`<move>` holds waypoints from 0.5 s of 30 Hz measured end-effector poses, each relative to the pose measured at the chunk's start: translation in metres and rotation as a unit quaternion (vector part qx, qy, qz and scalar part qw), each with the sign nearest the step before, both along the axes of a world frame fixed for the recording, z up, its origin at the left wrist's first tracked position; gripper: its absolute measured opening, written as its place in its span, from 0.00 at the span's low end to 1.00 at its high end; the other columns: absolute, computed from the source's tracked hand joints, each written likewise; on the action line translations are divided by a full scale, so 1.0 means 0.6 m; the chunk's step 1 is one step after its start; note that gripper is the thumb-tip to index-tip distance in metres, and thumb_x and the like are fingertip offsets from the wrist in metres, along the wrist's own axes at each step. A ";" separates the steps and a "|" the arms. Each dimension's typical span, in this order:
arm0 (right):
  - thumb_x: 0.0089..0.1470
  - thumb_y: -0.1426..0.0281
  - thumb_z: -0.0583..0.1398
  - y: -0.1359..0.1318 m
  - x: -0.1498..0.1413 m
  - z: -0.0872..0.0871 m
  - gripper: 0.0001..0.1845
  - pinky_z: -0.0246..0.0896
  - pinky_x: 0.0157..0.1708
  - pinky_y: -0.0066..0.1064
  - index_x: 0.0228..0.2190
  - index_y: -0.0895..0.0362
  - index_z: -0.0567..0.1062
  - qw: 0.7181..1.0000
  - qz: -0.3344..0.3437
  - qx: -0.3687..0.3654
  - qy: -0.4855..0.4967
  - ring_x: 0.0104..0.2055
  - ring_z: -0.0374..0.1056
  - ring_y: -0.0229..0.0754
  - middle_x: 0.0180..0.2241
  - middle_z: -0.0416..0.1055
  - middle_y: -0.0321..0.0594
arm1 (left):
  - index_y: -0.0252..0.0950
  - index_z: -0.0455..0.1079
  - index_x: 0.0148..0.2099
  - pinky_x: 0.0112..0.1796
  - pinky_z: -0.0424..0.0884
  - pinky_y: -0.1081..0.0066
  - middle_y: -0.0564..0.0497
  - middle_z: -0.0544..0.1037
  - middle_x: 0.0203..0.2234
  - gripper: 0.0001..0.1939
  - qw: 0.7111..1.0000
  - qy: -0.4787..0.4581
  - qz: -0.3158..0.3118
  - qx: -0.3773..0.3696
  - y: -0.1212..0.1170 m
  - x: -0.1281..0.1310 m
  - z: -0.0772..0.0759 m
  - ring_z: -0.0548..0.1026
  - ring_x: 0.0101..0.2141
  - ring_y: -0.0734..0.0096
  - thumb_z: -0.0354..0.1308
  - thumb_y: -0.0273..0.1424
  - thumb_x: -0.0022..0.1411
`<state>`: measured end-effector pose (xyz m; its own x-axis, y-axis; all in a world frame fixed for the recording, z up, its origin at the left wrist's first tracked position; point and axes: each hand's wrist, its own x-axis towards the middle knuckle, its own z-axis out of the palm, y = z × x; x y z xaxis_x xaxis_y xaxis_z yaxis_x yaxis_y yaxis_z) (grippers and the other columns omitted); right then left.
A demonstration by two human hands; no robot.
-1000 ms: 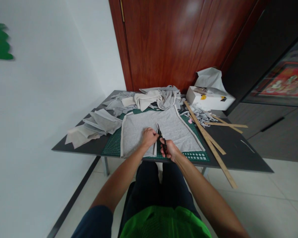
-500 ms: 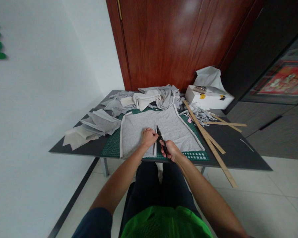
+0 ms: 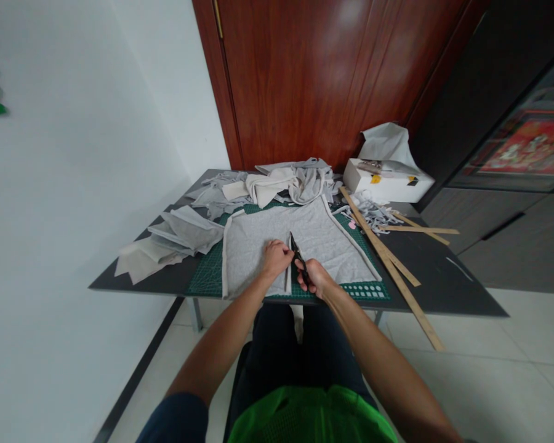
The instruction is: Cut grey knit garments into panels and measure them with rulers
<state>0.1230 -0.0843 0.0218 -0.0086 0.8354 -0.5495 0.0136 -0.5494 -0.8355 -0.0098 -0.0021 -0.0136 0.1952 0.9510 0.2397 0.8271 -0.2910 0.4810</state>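
Note:
A light grey piece of fabric (image 3: pixel 253 237) with pale bound edges lies spread over a green cutting mat (image 3: pixel 207 271). My right hand (image 3: pixel 314 278) is closed around the handles of black scissors (image 3: pixel 298 253), whose blades point away from me at a slit in the fabric. Close to the blades, my left hand (image 3: pixel 277 255) rests on the cloth with thumb and fingers pinched together at the slit's edge. The fabric right at those fingertips is too small to make out fully.
Grey and cream cloth pieces (image 3: pixel 184 231) lie on the left, with more heaped fabric (image 3: pixel 277 181) along the back. Wooden rulers (image 3: pixel 397 280) cross the right side, one overhanging the front edge. Fabric scraps (image 3: pixel 373 212) lie before a white box (image 3: pixel 383 181) at back right.
The scissors have shifted very slightly, with my right hand still around them. My left hand stays in nearly the same place on the fabric. The view has tilted a little.

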 end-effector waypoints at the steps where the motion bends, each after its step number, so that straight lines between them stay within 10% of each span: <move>1: 0.66 0.61 0.54 0.001 0.000 0.001 0.14 0.31 0.11 0.24 0.29 0.54 0.65 1.000 0.002 -0.004 0.003 0.12 0.56 0.33 0.15 0.65 0.33 | 0.38 0.82 0.35 0.54 0.69 0.62 0.47 0.84 0.40 0.09 1.000 -0.001 0.001 0.001 0.000 0.000 0.000 0.77 0.46 0.61 0.60 0.29 0.63; 15: 0.69 0.63 0.52 0.026 -0.006 0.011 0.15 0.33 0.10 0.24 0.29 0.55 0.65 1.000 0.012 -0.012 0.004 0.12 0.57 0.33 0.15 0.65 0.33 | 0.38 0.81 0.33 0.53 0.68 0.62 0.47 0.84 0.39 0.09 1.000 -0.017 0.001 0.002 0.005 -0.001 -0.007 0.77 0.45 0.62 0.60 0.27 0.63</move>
<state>0.1194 -0.0686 0.0285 -0.0332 0.8216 -0.5691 0.0216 -0.5687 -0.8223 -0.0106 0.0007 -0.0175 0.1850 0.9503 0.2505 0.8114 -0.2915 0.5067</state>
